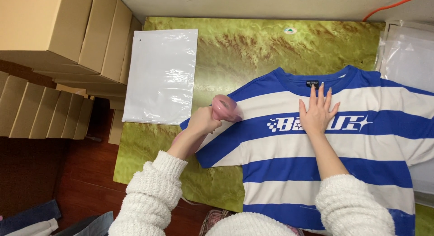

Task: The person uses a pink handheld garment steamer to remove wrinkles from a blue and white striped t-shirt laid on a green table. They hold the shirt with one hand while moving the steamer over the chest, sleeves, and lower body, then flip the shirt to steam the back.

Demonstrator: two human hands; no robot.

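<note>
The table [235, 50], topped in mottled green and brown, fills most of the head view. A blue-and-white striped T-shirt [316, 150] lies spread flat on its right half, front up, collar toward the far edge; its right side runs out of frame. White lettering crosses the blue chest stripe.

Stacks of cardboard boxes [63, 41] stand left of the table, reaching above its far left corner. A clear plastic bag [160, 75] with a white sheet inside lies flat on the table's left part, well apart from the shirt's collar and near its sleeve. More clear bags [407, 55] are piled at the right edge, just beyond the shirt's shoulder. An orange cable [393, 5] runs along the floor past the far right corner.

The person wears fuzzy white sleeves [149, 195].

The right hand [318, 113] lies flat, palm down, fingers straight and slightly spread, on the shirt's chest. It presses the lettered stripe just below the collar and grips nothing.

The left hand [202, 122] is closed around the handle of a small pink handheld steamer [225, 110]. The steamer's head rests on, or just above, the shirt's left shoulder seam beside the sleeve; actual contact cannot be told from this view.
</note>
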